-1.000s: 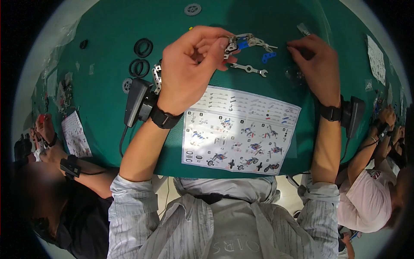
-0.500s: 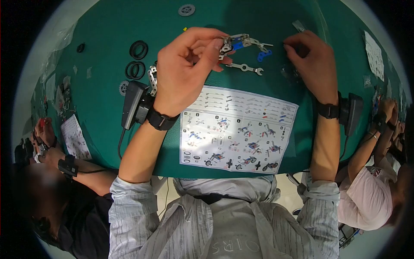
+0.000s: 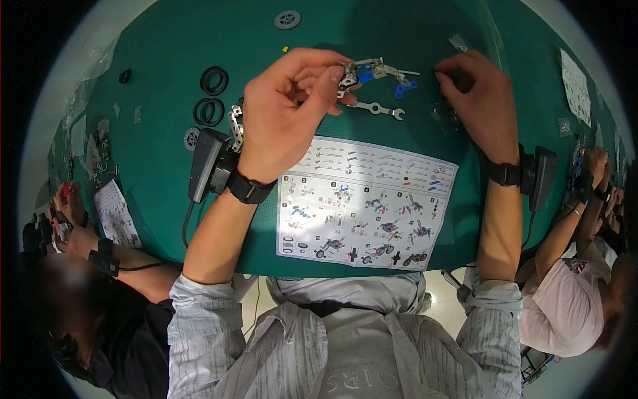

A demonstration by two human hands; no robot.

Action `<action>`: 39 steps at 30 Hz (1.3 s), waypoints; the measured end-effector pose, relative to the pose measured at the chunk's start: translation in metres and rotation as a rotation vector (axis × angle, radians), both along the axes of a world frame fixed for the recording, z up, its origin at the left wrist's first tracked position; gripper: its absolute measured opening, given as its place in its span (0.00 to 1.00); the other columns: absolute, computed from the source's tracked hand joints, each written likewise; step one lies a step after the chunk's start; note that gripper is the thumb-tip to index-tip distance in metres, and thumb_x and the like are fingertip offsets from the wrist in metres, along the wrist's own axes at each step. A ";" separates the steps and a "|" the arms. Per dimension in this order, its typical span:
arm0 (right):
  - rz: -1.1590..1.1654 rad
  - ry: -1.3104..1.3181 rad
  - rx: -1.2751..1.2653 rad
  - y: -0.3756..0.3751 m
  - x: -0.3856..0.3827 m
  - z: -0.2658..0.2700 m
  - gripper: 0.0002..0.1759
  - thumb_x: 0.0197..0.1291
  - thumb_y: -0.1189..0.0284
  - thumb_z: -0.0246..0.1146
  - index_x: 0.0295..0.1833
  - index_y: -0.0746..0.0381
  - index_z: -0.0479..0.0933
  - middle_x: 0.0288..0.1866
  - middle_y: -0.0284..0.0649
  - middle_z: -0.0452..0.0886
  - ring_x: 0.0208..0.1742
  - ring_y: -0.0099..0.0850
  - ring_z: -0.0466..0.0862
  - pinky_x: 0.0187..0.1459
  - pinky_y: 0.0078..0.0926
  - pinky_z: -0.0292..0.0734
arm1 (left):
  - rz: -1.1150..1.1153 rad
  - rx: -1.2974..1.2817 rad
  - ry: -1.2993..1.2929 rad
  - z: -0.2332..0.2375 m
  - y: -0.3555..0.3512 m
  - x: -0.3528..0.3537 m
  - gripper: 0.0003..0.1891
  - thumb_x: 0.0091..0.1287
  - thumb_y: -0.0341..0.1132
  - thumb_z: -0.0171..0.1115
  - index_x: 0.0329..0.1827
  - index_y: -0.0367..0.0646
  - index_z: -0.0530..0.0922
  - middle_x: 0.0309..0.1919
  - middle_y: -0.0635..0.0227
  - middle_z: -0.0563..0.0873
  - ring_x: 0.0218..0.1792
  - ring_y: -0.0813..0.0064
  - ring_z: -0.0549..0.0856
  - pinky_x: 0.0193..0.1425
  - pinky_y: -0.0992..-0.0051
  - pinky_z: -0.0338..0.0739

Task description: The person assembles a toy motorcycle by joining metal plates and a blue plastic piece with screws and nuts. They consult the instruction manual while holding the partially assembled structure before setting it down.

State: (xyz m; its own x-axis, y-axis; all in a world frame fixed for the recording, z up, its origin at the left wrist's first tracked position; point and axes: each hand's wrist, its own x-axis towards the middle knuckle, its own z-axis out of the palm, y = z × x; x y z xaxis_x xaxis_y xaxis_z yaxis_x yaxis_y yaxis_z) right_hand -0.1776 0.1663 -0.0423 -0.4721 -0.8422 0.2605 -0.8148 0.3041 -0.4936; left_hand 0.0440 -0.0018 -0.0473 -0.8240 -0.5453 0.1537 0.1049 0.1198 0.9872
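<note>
Held by my left hand is a small assembly of silver metal and blue parts, pinched at its left end between thumb and fingers. A thin rod sticks out from it to the right, and a blue piece shows at its lower right. Just below lies a silver wrench. My right hand is at the right of the assembly, apart from it, thumb and index finger curled toward each other; whether something small is between them cannot be made out. A printed instruction sheet lies nearer my body.
Black rubber rings and grey gears lie on the green table. A perforated metal strip is partly behind my left wrist. Small plastic bags lie at the right. People sit at both sides.
The view has shifted slightly. My left hand still holds the assembly, which sits a little lower in view, and my right hand stays near the same place.
</note>
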 end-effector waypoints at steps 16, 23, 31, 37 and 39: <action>0.394 0.028 0.325 0.004 0.034 0.038 0.34 0.25 0.51 0.85 0.30 0.59 0.72 0.32 0.38 0.75 0.34 0.44 0.80 0.34 0.39 0.75 | 0.045 -0.043 0.026 0.004 -0.009 0.001 0.14 0.80 0.34 0.57 0.59 0.32 0.79 0.43 0.55 0.90 0.39 0.73 0.91 0.39 0.78 0.84; 0.436 0.040 0.333 0.003 0.032 0.033 0.33 0.26 0.53 0.84 0.31 0.60 0.74 0.31 0.37 0.75 0.36 0.43 0.81 0.35 0.40 0.74 | 0.049 -0.041 0.018 0.003 -0.008 0.001 0.14 0.80 0.34 0.57 0.59 0.33 0.79 0.43 0.56 0.90 0.39 0.73 0.91 0.39 0.79 0.84; 0.453 0.024 0.250 -0.002 0.039 0.029 0.28 0.33 0.55 0.83 0.34 0.59 0.76 0.34 0.37 0.76 0.38 0.41 0.82 0.37 0.40 0.76 | 0.042 -0.023 0.011 0.001 -0.007 0.001 0.14 0.80 0.34 0.58 0.59 0.33 0.79 0.43 0.56 0.90 0.39 0.73 0.90 0.39 0.79 0.84; 0.716 -0.052 0.160 0.000 0.048 0.026 0.24 0.41 0.61 0.80 0.46 0.55 0.84 0.39 0.36 0.76 0.42 0.38 0.82 0.40 0.37 0.77 | 0.046 -0.046 0.020 0.003 -0.009 0.001 0.13 0.80 0.33 0.57 0.59 0.33 0.78 0.43 0.55 0.90 0.39 0.73 0.91 0.39 0.79 0.84; 0.804 -0.100 0.231 0.001 0.054 0.034 0.24 0.43 0.63 0.80 0.49 0.53 0.85 0.41 0.35 0.76 0.44 0.38 0.82 0.42 0.37 0.77 | 0.054 -0.054 0.022 0.004 -0.010 0.001 0.13 0.80 0.33 0.57 0.59 0.33 0.78 0.44 0.55 0.90 0.39 0.73 0.91 0.39 0.79 0.84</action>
State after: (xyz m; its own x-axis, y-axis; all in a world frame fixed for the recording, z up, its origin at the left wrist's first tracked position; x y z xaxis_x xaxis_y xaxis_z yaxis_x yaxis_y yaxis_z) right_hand -0.1240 0.1675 -0.0087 0.2824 -0.9588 0.0294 -0.7823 -0.2479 -0.5714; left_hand 0.0453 -0.0119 -0.0433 -0.7900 -0.5790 0.2014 0.1183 0.1784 0.9768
